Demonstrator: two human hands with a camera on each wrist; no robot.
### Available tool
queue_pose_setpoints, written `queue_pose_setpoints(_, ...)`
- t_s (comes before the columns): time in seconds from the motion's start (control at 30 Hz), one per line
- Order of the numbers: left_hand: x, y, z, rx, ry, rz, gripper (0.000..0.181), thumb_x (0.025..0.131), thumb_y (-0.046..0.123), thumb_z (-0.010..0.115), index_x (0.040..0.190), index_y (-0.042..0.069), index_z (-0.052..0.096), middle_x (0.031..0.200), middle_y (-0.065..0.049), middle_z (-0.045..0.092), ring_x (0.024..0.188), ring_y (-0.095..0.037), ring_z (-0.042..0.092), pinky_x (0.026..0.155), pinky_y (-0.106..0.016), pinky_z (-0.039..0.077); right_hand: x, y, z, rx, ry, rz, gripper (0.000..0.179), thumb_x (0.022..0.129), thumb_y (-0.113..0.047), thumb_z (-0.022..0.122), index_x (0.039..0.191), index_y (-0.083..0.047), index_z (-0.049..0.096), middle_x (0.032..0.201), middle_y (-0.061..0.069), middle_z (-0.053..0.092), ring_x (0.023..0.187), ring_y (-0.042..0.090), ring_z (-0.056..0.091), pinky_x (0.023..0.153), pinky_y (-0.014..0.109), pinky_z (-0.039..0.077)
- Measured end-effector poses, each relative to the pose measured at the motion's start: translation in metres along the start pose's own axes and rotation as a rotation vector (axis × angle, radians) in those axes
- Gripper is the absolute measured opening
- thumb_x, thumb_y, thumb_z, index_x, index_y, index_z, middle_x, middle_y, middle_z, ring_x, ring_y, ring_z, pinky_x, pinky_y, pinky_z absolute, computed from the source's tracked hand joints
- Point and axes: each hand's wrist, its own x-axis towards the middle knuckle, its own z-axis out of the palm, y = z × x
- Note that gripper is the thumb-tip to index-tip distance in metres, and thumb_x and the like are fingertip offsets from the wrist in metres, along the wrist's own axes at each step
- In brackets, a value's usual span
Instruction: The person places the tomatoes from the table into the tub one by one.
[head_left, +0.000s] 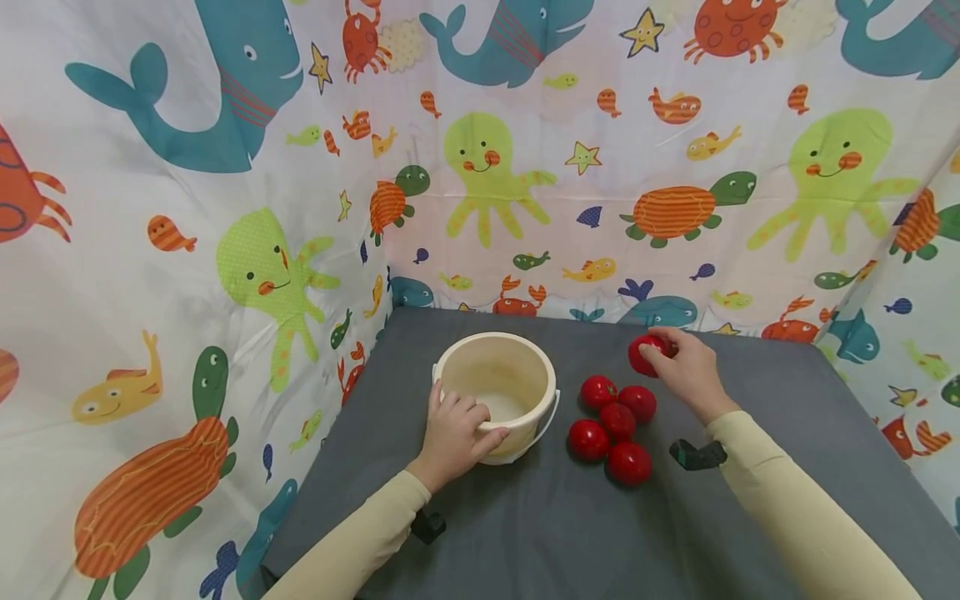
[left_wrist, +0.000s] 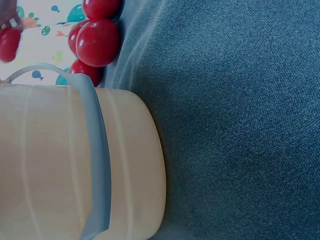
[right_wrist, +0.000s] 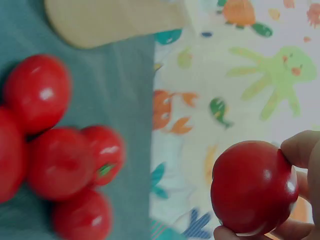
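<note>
A cream bucket (head_left: 517,362) stands upright on the grey cloth, and its inside shows only bare wall and bottom in the head view. My left hand (head_left: 453,433) grips the near rim, fingers hooked over the edge and thumb along the outside. To the right, my right hand (head_left: 693,375) holds a red tomato (right_wrist: 252,187) between thumb and fingers, raised above the cloth. Several more red tomatoes (head_left: 630,463) lie clustered between the bucket and that hand; one shows a green stem mark (right_wrist: 106,170). The left wrist view shows the bucket's outer wall (left_wrist: 45,165) but not my left hand.
The bucket's pale handle (left_wrist: 100,150) hangs down along its side. Grey cloth (head_left: 525,533) covers the table. Curtains with sea animals (head_left: 540,200) hang behind the table and along both sides. A dark wrist strap piece (head_left: 697,455) sticks out below the right sleeve.
</note>
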Motion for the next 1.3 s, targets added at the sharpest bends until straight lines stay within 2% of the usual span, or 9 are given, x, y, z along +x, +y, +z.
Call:
queue_pose_setpoints(0.13, 0.001, 0.0, 0.001, -0.005, 0.007, 0.0, 0.047, 0.096, 0.061, 0.054, 0.078, 0.018, 0.064, 0.077, 0.001, 0.061, 0.08, -0.022, 0.054, 0.11, -0.074, 0.033, 0.016, -0.031, 0.0, 0.019, -0.022, -0.062, 0.051, 0.1, -0.034, 0.06, 0.142, -0.006, 0.055, 0.132, 0.026, 0.062, 0.114, 0.041, 0.057, 0.088, 0.056, 0.059)
queue_pose_setpoints(0.23, 0.0, 0.0, 0.002, -0.009, 0.012, -0.002, 0.047, 0.095, 0.061, 0.055, 0.078, 0.018, 0.064, 0.076, 0.001, 0.06, 0.079, -0.022, 0.053, 0.11, -0.073, 0.033, 0.024, -0.055, 0.008, 0.035, -0.037, -0.11, 0.049, 0.099, -0.028, 0.061, 0.142, -0.005, 0.055, 0.137, 0.025, 0.058, 0.119, 0.041, 0.055, 0.092, 0.057, 0.058)
queue_pose_setpoints(0.43, -0.001, 0.0, 0.002, -0.011, 0.021, 0.002, 0.057, 0.099, 0.066, 0.044, 0.077, 0.018, 0.064, 0.076, 0.001, 0.06, 0.079, -0.022, 0.053, 0.11, -0.073, 0.033, 0.032, -0.097, 0.038, 0.085, -0.066, -0.201, 0.047, 0.096, -0.023, 0.066, 0.139, -0.005, 0.058, 0.134, 0.022, 0.062, 0.116, 0.039, 0.059, 0.093, 0.054, 0.059)
queue_pose_setpoints(0.57, -0.001, 0.001, 0.002, -0.015, 0.022, 0.006, 0.052, 0.097, 0.064, 0.05, 0.077, 0.019, 0.065, 0.076, 0.001, 0.061, 0.08, -0.022, 0.053, 0.109, -0.074, 0.034, 0.033, -0.119, 0.059, 0.111, -0.081, -0.269, 0.043, 0.094, -0.02, 0.068, 0.134, -0.005, 0.063, 0.129, 0.021, 0.066, 0.112, 0.038, 0.063, 0.092, 0.051, 0.06)
queue_pose_setpoints(0.67, 0.0, 0.001, 0.001, -0.01, 0.013, 0.002, 0.049, 0.097, 0.063, 0.053, 0.078, 0.019, 0.065, 0.077, 0.001, 0.062, 0.081, -0.022, 0.054, 0.109, -0.073, 0.034, 0.032, -0.133, 0.074, 0.127, -0.101, -0.285, 0.041, 0.093, -0.02, 0.069, 0.132, -0.006, 0.065, 0.127, 0.019, 0.067, 0.111, 0.037, 0.063, 0.09, 0.05, 0.061)
queue_pose_setpoints(0.83, 0.001, 0.001, 0.0, -0.003, -0.007, -0.007, 0.045, 0.095, 0.06, 0.058, 0.079, 0.019, 0.067, 0.078, 0.001, 0.064, 0.082, -0.022, 0.055, 0.111, -0.072, 0.033, 0.032, -0.146, 0.097, 0.132, -0.129, -0.278, 0.041, 0.094, -0.02, 0.069, 0.132, -0.007, 0.065, 0.127, 0.018, 0.066, 0.114, 0.036, 0.061, 0.091, 0.049, 0.06)
queue_pose_setpoints(0.97, 0.0, 0.0, 0.0, 0.003, 0.002, 0.002, 0.041, 0.093, 0.058, 0.062, 0.08, 0.019, 0.067, 0.078, 0.001, 0.064, 0.081, -0.022, 0.055, 0.11, -0.072, 0.034, 0.03, -0.149, 0.114, 0.124, -0.161, -0.254, 0.041, 0.095, -0.022, 0.068, 0.133, -0.008, 0.064, 0.129, 0.017, 0.066, 0.115, 0.035, 0.061, 0.092, 0.048, 0.06)
queue_pose_setpoints(1.2, -0.002, -0.001, 0.003, 0.02, 0.019, 0.007, 0.049, 0.097, 0.063, 0.052, 0.08, 0.02, 0.067, 0.078, 0.001, 0.064, 0.081, -0.02, 0.055, 0.11, -0.071, 0.035, 0.022, -0.146, 0.141, 0.113, -0.209, -0.243, 0.041, 0.094, -0.024, 0.069, 0.132, -0.008, 0.065, 0.126, 0.016, 0.068, 0.112, 0.032, 0.063, 0.093, 0.045, 0.06)
queue_pose_setpoints(1.3, -0.001, -0.002, 0.003, 0.032, 0.02, 0.012, 0.045, 0.096, 0.061, 0.056, 0.08, 0.02, 0.067, 0.078, 0.001, 0.064, 0.082, -0.02, 0.055, 0.11, -0.071, 0.036, 0.019, -0.146, 0.149, 0.096, -0.224, -0.258, 0.042, 0.093, -0.025, 0.069, 0.132, -0.008, 0.066, 0.125, 0.015, 0.069, 0.111, 0.031, 0.064, 0.094, 0.045, 0.06)
